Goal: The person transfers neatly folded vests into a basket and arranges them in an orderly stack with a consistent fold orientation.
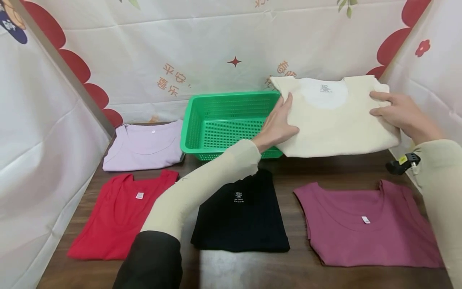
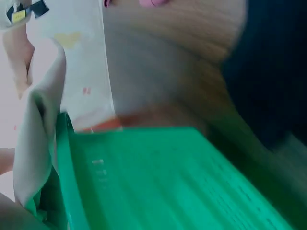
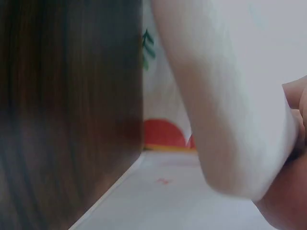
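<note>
A folded cream T-shirt (image 1: 339,124) with a printed neck label is held up at the back right, its neckline toward the back cloth. My left hand (image 1: 277,126) grips its left edge, beside the right side of the green plastic basket (image 1: 202,151). At the shirt's right edge, my right hand (image 1: 400,114) pinches the fabric, thumb underneath hidden. The shirt overlaps the basket's right end in the head view. In the left wrist view the shirt (image 2: 41,124) hangs along the basket's rim. The right wrist view shows its folded edge (image 3: 230,129) above the table.
On the brown wooden table (image 1: 299,257) lie folded tops: lilac (image 1: 144,146) at back left, red (image 1: 115,220) at front left, black (image 1: 242,224) in the middle, mauve (image 1: 375,241) at front right. White printed cloth (image 1: 202,52) walls the back and sides.
</note>
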Action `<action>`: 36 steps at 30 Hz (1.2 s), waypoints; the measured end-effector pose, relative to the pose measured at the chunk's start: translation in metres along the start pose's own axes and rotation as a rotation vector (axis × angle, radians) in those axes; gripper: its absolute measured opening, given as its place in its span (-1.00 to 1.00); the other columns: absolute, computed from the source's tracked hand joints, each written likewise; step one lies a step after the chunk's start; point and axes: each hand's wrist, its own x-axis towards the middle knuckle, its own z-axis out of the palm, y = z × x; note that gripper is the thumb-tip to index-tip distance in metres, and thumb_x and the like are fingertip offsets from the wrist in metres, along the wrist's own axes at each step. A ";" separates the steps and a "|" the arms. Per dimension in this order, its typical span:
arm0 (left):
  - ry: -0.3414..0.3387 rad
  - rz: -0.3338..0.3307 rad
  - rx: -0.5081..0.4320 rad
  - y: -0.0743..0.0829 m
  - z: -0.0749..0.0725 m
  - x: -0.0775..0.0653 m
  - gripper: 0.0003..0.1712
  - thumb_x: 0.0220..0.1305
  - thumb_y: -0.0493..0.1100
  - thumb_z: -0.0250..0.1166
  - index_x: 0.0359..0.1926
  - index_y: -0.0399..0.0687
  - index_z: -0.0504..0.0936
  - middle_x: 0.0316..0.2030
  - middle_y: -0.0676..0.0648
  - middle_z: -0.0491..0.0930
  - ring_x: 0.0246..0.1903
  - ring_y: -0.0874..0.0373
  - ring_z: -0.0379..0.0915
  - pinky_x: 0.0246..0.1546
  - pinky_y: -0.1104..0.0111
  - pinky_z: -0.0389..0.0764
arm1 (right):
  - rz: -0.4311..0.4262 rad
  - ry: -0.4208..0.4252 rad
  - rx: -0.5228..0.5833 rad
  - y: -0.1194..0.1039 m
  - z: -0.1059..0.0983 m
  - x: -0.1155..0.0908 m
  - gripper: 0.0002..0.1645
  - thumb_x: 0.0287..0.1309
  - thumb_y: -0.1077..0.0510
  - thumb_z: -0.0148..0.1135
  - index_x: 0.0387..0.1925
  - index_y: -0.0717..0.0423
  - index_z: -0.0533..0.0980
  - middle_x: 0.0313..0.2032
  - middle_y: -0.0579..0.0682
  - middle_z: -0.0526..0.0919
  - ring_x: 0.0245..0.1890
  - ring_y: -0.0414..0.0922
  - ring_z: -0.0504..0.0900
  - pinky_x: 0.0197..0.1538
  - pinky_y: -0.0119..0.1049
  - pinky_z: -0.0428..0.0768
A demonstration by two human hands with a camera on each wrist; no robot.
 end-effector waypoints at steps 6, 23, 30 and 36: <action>-0.008 0.041 -0.078 -0.027 -0.036 -0.008 0.31 0.13 -0.25 0.44 0.67 0.21 -0.25 0.67 0.23 -0.35 0.40 0.17 0.17 0.14 0.37 0.58 | -0.087 0.023 -0.039 -0.030 0.014 0.004 -0.09 0.44 -0.11 0.12 0.62 0.05 -0.01 0.62 0.32 -0.16 0.61 0.27 -0.12 0.32 -0.19 0.24; 0.059 -0.044 -0.119 -0.105 -0.130 -0.045 0.28 0.14 -0.17 0.49 0.66 0.39 -0.17 0.68 0.12 -0.35 0.62 0.11 -0.13 0.52 0.14 0.26 | -0.329 -0.122 -0.079 -0.120 0.070 0.019 0.04 0.40 -0.05 0.24 0.65 -0.02 -0.14 0.66 0.09 -0.14 0.65 0.15 -0.13 0.41 0.08 0.20; 0.061 -0.091 -0.166 -0.125 -0.150 -0.054 0.27 0.13 -0.26 0.49 0.66 0.34 -0.11 0.68 0.12 -0.34 0.66 0.14 -0.31 0.63 0.16 -0.06 | -0.409 -0.144 -0.061 -0.134 0.095 0.024 0.04 0.39 -0.01 0.29 0.64 0.10 -0.08 0.64 0.12 -0.05 0.54 0.15 0.16 -0.05 -0.64 0.32; 0.064 -0.118 -0.176 -0.140 -0.160 -0.055 0.27 0.10 -0.29 0.51 0.65 0.35 -0.07 0.68 0.03 -0.35 0.66 0.10 -0.37 0.64 0.15 -0.20 | -0.400 -0.162 -0.065 -0.138 0.113 0.028 0.05 0.40 -0.07 0.27 0.65 0.07 -0.09 0.64 0.13 -0.04 0.43 0.19 0.34 -0.15 -0.60 0.37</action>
